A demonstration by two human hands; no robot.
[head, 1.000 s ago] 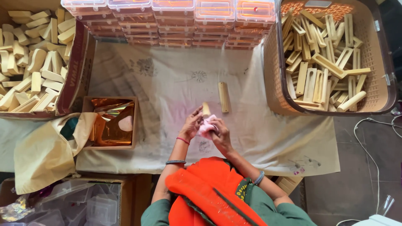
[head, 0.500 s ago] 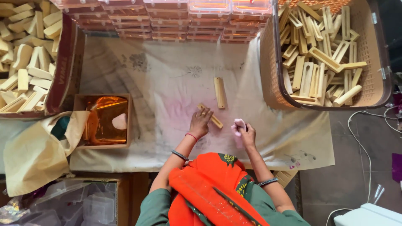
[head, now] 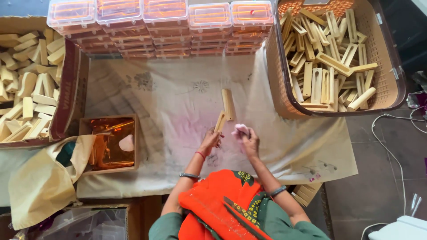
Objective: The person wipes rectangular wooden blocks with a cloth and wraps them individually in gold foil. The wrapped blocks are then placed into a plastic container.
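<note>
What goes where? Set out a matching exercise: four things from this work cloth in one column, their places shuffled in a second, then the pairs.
1. pale wooden stick in the left hand
2. pink wiping cloth
3. brown woven basket
4. small open cardboard box with orange film

a. far right, full of wooden pieces
b. left of the hands
c. held upright on the sheet
d. bunched in the right hand

Pairs: 1-c, 2-d, 3-a, 4-b

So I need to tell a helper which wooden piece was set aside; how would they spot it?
Start at the pale cloth between the two heaps of wooden pieces. The lone wooden bar lies near its middle, just beyond the left hand. Unlike the piece in that hand, nothing touches it.
</note>
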